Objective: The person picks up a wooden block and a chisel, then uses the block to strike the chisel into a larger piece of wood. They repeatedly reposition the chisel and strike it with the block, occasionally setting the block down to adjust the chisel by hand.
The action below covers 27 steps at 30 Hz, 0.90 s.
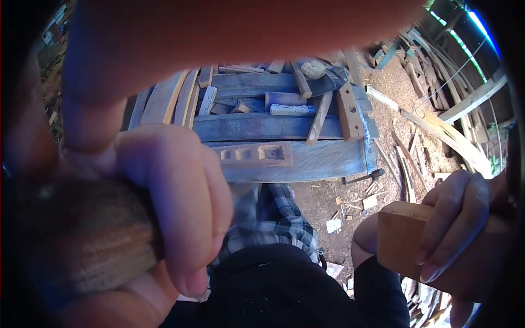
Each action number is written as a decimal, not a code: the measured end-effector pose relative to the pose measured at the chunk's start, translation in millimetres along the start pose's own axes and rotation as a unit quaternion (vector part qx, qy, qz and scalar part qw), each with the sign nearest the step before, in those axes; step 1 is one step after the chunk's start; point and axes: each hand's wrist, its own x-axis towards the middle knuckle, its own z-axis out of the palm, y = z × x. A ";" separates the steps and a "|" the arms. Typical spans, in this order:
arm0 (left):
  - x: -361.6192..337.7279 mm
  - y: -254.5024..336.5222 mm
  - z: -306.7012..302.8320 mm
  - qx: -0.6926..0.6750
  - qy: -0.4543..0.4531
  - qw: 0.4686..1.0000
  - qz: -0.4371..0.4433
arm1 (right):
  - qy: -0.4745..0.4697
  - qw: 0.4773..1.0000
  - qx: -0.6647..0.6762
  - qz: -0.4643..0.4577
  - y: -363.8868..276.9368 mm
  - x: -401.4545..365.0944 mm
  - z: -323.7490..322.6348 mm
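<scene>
My left grip (pixel 178 186) and right grip (pixel 454 218) each clasp wood, well apart.
From the head feed, I have the left grip curled round a dark wooden piece (pixel 104 235) that runs roughly sideways, its outer end lost in shadow; a blurred finger (pixel 246 30) looms above it. The right grip wraps a squared wooden block (pixel 400 246), fingers across its face. That block's flat end faces inward, toward the left grip, and its long axis runs outward beneath the right fingers, the nearer hand by far. Ahead of and between the grips is the near edge of the counter (pixel 328 161), bearing a mortised wooden block (pixel 249 155); a holed block (pixel 345 117) sits farther off, ahead of the right grip. Between the grips, above the plaid cloth (pixel 273 232), I judge there is sideways room.
</scene>
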 end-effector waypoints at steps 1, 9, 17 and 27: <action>0.3 -1.4 -0.9 -0.001 0.003 1.000 -0.002 | 0.001 1.000 0.003 0.002 1.6 1.2 0.2; -15.1 -5.9 12.4 -0.020 -0.015 0.999 -0.027 | -0.004 1.000 0.025 0.011 16.0 1.0 0.3; -35.5 -13.3 9.5 0.012 0.064 0.996 -0.061 | 0.083 0.996 0.024 0.039 33.0 -25.5 -11.1; -107.2 -101.5 3.4 0.106 0.333 0.898 -0.267 | 0.424 0.779 -0.318 0.335 35.8 -175.6 -44.7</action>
